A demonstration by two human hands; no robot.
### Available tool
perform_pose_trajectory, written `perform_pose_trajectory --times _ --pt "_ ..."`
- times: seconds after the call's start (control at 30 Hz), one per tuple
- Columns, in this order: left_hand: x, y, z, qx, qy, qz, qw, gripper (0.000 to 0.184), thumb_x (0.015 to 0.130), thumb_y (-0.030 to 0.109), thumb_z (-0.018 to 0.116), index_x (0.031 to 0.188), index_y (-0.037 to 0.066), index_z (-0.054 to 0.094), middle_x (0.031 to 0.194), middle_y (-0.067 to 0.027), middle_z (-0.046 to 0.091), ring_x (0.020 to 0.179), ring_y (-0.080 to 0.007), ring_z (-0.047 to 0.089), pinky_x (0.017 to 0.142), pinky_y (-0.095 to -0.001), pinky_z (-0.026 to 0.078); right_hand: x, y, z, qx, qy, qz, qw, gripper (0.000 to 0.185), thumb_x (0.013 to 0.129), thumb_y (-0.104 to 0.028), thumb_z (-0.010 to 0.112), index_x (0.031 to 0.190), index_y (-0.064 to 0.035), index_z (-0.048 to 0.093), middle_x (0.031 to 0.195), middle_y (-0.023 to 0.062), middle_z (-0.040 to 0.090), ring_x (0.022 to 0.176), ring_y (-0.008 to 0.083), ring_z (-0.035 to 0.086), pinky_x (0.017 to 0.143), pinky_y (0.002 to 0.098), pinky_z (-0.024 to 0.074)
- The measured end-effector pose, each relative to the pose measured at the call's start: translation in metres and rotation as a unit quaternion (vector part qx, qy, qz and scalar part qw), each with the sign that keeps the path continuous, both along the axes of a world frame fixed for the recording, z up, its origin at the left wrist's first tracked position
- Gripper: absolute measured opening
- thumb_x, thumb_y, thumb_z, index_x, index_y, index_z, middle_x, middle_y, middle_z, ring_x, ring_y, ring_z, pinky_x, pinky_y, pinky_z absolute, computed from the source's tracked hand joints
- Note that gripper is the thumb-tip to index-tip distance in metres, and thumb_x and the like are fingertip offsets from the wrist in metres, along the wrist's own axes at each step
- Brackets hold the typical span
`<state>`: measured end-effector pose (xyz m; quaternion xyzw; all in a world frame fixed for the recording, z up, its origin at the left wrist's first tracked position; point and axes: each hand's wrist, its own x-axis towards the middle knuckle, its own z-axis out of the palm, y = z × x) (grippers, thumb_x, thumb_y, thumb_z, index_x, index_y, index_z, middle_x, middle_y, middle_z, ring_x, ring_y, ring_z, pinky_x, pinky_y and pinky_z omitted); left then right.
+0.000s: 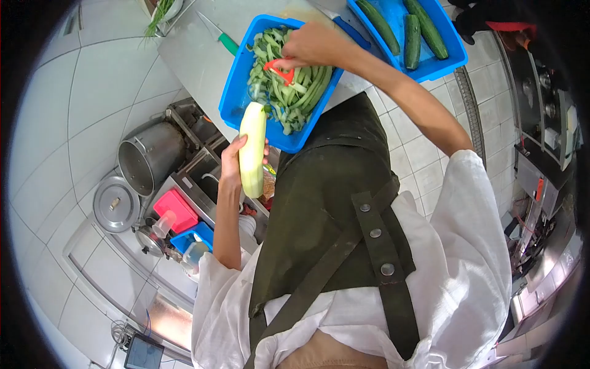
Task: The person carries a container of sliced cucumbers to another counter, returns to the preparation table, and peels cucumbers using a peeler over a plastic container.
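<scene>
Holding a pale, peeled zucchini [252, 150] in the left hand [232, 158], the person curls those fingers around its middle. Its top end is over the near corner of the blue tub [231, 109], and the rest sticks out past the rim. The right hand [312, 44] is over the tub, its fingers closed on a red peeler [281, 72] above a heap of green peels [286, 98]. I can't see the peeler's blade well. Bare zucchini may be wet and slippery, so a loose grip could let it drop outside the tub. If the peeler slips, it could nick a finger. The tub's near corner seems to poke past the table [200, 64], so a bump from the apron [326, 197] might tip it. A green-handled knife [228, 43] lies close beside the tub, and careless reaching there could mean a cut.
</scene>
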<state>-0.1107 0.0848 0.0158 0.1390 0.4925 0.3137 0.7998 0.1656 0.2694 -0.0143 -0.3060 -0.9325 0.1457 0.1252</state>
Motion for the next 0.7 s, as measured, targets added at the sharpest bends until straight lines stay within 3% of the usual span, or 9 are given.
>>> perform_pose_trajectory --times 0.1,0.17,0.27,0.37,0.4,0.47,0.57,0.63,0.7 --pt "0.013 -0.001 0.007 -0.018 0.049 0.009 0.999 0.065 0.091 0.037 0.057 0.142 0.002 0.036 0.099 -0.0187 0.062 0.076 -0.0262 0.064 0.060 -0.0354 0.055 0.001 -0.015 0.008 0.001 0.065 -0.012 0.998 0.062 0.092 -0.060 0.054 0.058 -0.0088 0.062 0.051 0.0117 0.054 0.049 0.0324 0.056 0.048 0.0402 0.0444" --pt "0.022 0.005 0.017 -0.018 0.074 -0.004 0.997 0.070 0.091 0.037 0.056 0.149 0.009 0.031 0.098 -0.0191 0.061 0.072 -0.0266 0.063 0.056 -0.0355 0.054 -0.011 -0.027 0.028 -0.088 0.070 0.035 0.993 0.062 0.092 -0.061 0.053 0.059 -0.0099 0.066 0.052 0.0113 0.054 0.050 0.0325 0.056 0.048 0.0407 0.0438" --pt "0.024 0.008 0.023 -0.001 -0.067 0.028 0.997 0.071 0.090 0.040 0.051 0.155 0.028 0.024 0.093 -0.0203 0.057 0.056 -0.0237 0.053 0.043 -0.0317 0.047 -0.009 -0.017 -0.008 -0.034 0.021 0.035 0.999 0.065 0.092 -0.062 0.051 0.060 -0.0081 0.065 0.052 0.0131 0.055 0.052 0.0340 0.058 0.048 0.0417 0.0433" --pt "0.022 0.006 0.034 0.034 -0.094 0.020 0.995 0.070 0.092 0.042 0.050 0.155 0.029 0.022 0.095 -0.0188 0.056 0.055 -0.0216 0.051 0.043 -0.0301 0.045 0.009 -0.012 -0.022 0.005 0.017 0.005 1.000 0.068 0.092 -0.063 0.050 0.059 -0.0052 0.062 0.052 0.0146 0.054 0.053 0.0355 0.058 0.047 0.0419 0.0435" --pt "0.023 0.005 0.029 0.037 -0.095 0.028 0.994 0.070 0.092 0.042 0.050 0.155 0.029 0.022 0.095 -0.0188 0.056 0.055 -0.0216 0.051 0.043 -0.0301 0.045 0.010 -0.018 -0.008 -0.031 0.053 -0.013 0.998 0.064 0.092 -0.062 0.053 0.060 -0.0077 0.065 0.051 0.0130 0.054 0.051 0.0337 0.057 0.047 0.0411 0.0418" --pt "0.023 -0.001 0.023 -0.020 -0.096 0.059 0.993 0.060 0.095 0.041 0.050 0.145 0.014 0.033 0.096 -0.0170 0.055 0.060 -0.0189 0.050 0.046 -0.0273 0.043 0.002 -0.031 0.012 -0.116 0.100 -0.023 0.988 0.060 0.091 -0.060 0.055 0.060 -0.0098 0.065 0.049 0.0121 0.051 0.049 0.0320 0.054 0.046 0.0418 0.0375" --pt "0.029 0.000 0.021 -0.005 -0.004 -0.005 1.000 0.056 0.097 0.043 0.050 0.132 0.001 0.042 0.094 -0.0123 0.048 0.063 -0.0112 0.044 0.047 -0.0214 0.041 -0.013 -0.036 0.012 -0.089 0.105 0.034 0.990 0.060 0.090 -0.059 0.056 0.059 -0.0091 0.063 0.049 0.0126 0.050 0.049 0.0316 0.054 0.045 0.0430 0.0353" --pt "0.020 -0.002 0.006 -0.047 -0.220 0.053 0.973 0.053 0.095 0.040 0.054 0.130 0.001 0.042 0.094 -0.0126 0.048 0.062 -0.0143 0.045 0.049 -0.0234 0.041 -0.005 -0.024 0.008 -0.071 0.060 0.018 0.996 0.058 0.090 -0.058 0.058 0.060 -0.0082 0.064 0.051 0.0135 0.052 0.050 0.0327 0.055 0.047 0.0438 0.0381" --pt "0.018 -0.007 0.005 -0.108 -0.431 0.155 0.882 0.059 0.097 0.030 0.056 0.136 -0.005 0.029 0.088 -0.0150 0.046 0.059 -0.0167 0.051 0.044 -0.0234 0.048 0.008 -0.007 0.008 0.006 -0.004 -0.038 0.999 0.060 0.090 -0.061 0.056 0.065 -0.0079 0.069 0.053 0.0134 0.057 0.057 0.0346 0.062 0.052 0.0428 0.0476"
